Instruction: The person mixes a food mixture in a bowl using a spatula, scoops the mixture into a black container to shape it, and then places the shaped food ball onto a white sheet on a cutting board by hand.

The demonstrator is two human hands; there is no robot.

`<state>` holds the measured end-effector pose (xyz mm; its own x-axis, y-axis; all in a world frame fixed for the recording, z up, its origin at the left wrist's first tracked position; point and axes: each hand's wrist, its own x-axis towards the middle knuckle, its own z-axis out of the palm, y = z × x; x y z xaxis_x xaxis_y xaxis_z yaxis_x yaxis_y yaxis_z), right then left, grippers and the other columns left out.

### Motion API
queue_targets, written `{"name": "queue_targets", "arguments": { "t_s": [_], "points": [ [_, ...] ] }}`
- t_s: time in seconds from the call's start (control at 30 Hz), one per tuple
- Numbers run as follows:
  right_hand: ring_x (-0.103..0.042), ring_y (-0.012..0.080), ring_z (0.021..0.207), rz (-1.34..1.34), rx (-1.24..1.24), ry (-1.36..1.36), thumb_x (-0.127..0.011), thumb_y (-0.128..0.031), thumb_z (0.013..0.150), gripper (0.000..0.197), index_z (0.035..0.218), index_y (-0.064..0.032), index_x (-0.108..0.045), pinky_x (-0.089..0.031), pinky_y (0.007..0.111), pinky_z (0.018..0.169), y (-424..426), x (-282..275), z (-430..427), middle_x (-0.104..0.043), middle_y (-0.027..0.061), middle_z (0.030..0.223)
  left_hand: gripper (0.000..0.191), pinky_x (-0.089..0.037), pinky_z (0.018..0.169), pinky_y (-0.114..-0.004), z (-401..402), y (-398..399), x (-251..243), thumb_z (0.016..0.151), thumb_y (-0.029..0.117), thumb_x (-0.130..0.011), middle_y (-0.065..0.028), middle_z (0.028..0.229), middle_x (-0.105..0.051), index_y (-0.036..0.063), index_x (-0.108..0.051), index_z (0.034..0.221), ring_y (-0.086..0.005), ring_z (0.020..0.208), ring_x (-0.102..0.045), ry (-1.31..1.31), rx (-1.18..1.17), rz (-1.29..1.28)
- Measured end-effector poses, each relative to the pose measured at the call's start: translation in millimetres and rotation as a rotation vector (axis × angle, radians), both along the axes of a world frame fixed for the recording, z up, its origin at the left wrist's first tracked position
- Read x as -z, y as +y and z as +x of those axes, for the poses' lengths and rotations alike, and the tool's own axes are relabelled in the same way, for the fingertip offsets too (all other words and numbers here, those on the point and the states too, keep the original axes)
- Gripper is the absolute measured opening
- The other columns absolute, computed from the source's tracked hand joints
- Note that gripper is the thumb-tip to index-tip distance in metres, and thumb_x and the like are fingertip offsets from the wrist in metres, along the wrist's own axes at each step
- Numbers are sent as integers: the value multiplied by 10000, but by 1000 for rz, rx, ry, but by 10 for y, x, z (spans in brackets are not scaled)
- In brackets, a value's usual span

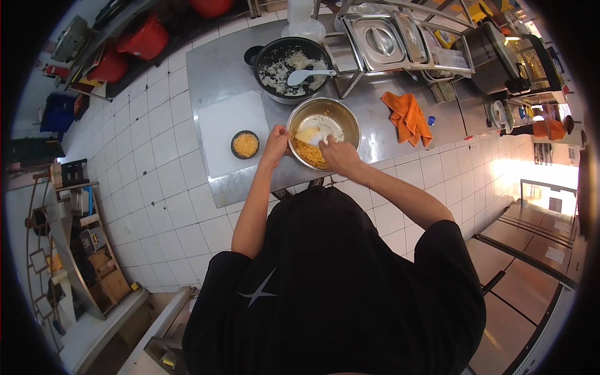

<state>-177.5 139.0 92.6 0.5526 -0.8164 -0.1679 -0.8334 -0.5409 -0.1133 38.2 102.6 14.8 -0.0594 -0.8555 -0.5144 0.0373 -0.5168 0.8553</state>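
Note:
A stainless steel mixing bowl (355, 123) stands near the front edge of the steel table. Yellow rice (309, 153) is heaped along the near left side inside it. My left hand (277, 144) grips the bowl's left rim. Inside the bowl, my right hand (341, 155) is closed on a pale spatula (308, 135), whose handle is mostly hidden by the fingers. To the left, a small black bowl of yellow rice (245, 145) rests on a white board (229, 115). Behind the mixing bowl sits a black pot (262, 55) with white rice and a white rice paddle (309, 75) in it.
An orange cloth (407, 117) lies right of the mixing bowl, beside a small blue object (431, 121). Lidded steel food pans (376, 43) stand in a metal rack at the back right. Another person (548, 129) is at the far right.

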Motion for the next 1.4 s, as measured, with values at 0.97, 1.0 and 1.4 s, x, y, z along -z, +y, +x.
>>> {"name": "queue_targets", "arguments": {
  "t_s": [0.97,1.0,1.4],
  "points": [
    [-669,417,700,340,91,-124,-582,-190,793,265,706,45,-669,-541,484,669,-61,-778,228,-653,262,707,84,-511,524,-259,-477,319,-222,950,10,-482,0,902,-474,87,-452,961,-86,752,-534,-15,77,-432],
    [-666,415,701,335,102,-146,-587,-215,814,292,711,44,-676,-535,483,678,-134,-720,188,-652,254,698,89,-538,525,-273,-481,301,-192,955,9,-478,0,927,-472,94,-451,962,-94,779,-553,61,87,-362],
    [-698,349,865,455,137,-335,-653,-347,849,348,1000,-52,-760,-532,412,828,-759,37,-399,-718,222,924,102,-608,655,-397,-135,164,-143,978,86,-483,-25,1022,-537,102,-509,1075,-147,934,-579,217,-61,-26]
  ]
}}
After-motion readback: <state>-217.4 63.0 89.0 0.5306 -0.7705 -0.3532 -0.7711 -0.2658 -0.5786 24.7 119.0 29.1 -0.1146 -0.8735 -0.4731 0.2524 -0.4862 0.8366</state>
